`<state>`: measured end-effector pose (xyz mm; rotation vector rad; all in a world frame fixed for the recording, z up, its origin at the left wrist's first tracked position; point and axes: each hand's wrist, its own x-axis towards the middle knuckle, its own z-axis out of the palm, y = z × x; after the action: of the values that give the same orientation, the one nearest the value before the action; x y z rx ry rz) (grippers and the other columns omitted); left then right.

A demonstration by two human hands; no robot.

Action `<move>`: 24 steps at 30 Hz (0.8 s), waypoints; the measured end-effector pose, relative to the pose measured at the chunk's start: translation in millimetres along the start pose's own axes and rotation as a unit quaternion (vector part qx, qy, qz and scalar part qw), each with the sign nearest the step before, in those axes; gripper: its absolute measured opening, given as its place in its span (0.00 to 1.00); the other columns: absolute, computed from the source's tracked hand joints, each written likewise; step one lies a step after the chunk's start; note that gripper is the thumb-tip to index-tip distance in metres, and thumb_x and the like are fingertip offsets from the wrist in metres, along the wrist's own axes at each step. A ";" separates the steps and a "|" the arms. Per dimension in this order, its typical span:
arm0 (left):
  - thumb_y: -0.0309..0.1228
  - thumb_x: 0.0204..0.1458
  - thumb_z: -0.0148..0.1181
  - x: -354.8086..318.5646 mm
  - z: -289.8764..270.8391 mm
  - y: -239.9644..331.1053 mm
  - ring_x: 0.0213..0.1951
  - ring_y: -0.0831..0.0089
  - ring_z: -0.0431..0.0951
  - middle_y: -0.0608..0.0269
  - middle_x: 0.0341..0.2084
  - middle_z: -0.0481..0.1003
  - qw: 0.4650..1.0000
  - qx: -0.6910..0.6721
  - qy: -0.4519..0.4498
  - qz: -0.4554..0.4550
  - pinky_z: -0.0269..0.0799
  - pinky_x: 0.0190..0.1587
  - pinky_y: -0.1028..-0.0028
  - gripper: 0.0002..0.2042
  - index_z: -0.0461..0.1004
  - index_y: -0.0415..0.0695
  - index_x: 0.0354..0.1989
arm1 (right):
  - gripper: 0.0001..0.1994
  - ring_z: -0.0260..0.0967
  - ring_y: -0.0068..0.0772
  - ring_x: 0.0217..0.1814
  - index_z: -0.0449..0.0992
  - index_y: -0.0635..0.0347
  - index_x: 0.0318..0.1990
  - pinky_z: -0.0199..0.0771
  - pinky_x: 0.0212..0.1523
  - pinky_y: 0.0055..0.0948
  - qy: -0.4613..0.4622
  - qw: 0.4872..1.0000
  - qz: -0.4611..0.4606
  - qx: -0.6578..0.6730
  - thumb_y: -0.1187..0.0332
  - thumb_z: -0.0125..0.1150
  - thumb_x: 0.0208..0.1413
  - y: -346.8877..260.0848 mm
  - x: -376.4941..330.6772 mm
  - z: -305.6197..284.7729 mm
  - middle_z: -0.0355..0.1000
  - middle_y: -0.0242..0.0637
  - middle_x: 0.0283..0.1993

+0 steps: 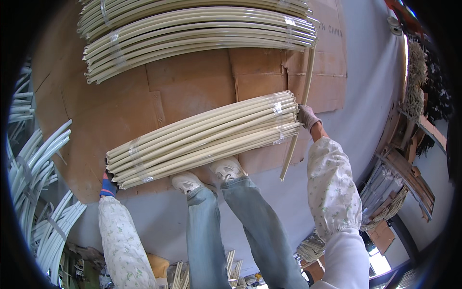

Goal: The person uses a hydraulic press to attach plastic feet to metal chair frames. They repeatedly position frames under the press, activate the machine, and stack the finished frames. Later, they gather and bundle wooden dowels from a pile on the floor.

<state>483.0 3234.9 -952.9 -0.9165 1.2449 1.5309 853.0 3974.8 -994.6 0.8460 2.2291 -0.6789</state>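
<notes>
A long bundle of cream tubes (pixel 207 137), bound near both ends with see-through tape, lies slanted in front of my shoes, its right end farther away. At its left end my left hand (pixel 109 184), in a dark glove with a blue and red cuff, grips the tube ends; its fingers are mostly hidden. My right hand (pixel 308 116), in a pale glove, closes on the right end. A single loose cream tube (pixel 308 77) runs past that end and partly beneath the bundle.
More taped tube bundles (pixel 202 36) lie at the far side on flattened brown cardboard (pixel 192 79). Bundles of white curved tubes (pixel 36 178) crowd the left. Shelves with wooden pieces (pixel 409 173) stand at the right. My shoes (pixel 187 183) are close to the bundle's near side.
</notes>
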 end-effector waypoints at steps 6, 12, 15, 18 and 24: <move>0.55 0.51 0.39 -6.5 -5.2 6.1 0.50 0.61 0.67 0.62 0.52 0.64 0.995 0.083 0.009 -0.057 0.66 0.49 0.54 0.26 0.61 0.53 0.54 | 0.10 0.67 0.30 0.25 0.72 0.59 0.31 0.67 0.27 0.29 -0.163 0.899 0.231 0.333 0.63 0.45 0.52 -72.5 -14.9 -49.6 0.71 0.37 0.26; 0.55 0.53 0.35 6.5 -39.8 -3.3 0.52 0.61 0.65 0.62 0.53 0.63 0.997 -0.006 -0.019 -0.074 0.63 0.52 0.54 0.27 0.61 0.52 0.55 | 0.12 0.63 0.23 0.22 0.70 0.51 0.28 0.64 0.25 0.27 -0.130 0.730 0.299 0.601 0.58 0.41 0.53 -87.5 -22.5 -39.2 0.69 0.25 0.24; 0.54 0.52 0.36 -4.1 -60.1 -18.9 0.51 0.63 0.66 0.63 0.52 0.64 0.998 -0.013 0.015 -0.066 0.63 0.52 0.55 0.26 0.62 0.53 0.54 | 0.13 0.64 0.23 0.22 0.70 0.51 0.29 0.65 0.23 0.24 -0.077 0.779 0.358 0.510 0.55 0.43 0.52 -131.0 -42.1 -59.7 0.70 0.27 0.26; 0.54 0.52 0.39 3.2 -34.9 -22.0 0.50 0.63 0.68 0.63 0.51 0.65 0.999 -0.017 0.016 -0.036 0.66 0.49 0.57 0.26 0.62 0.52 0.54 | 0.11 0.65 0.22 0.21 0.70 0.51 0.28 0.66 0.22 0.23 -0.056 0.739 0.330 0.584 0.56 0.46 0.52 -119.4 -48.8 -42.0 0.70 0.25 0.23; 0.52 0.52 0.38 -18.5 -28.9 -26.2 0.50 0.64 0.68 0.62 0.50 0.66 0.996 -0.028 0.085 -0.028 0.67 0.50 0.59 0.25 0.63 0.51 0.53 | 0.14 0.66 0.24 0.23 0.71 0.50 0.31 0.67 0.24 0.23 -0.086 0.765 0.318 0.553 0.52 0.48 0.51 -89.3 -34.6 -29.1 0.71 0.25 0.26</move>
<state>513.2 3204.3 -949.0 -1.1295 1.2904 1.4735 797.8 3921.8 -930.1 1.8627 1.0381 -1.6344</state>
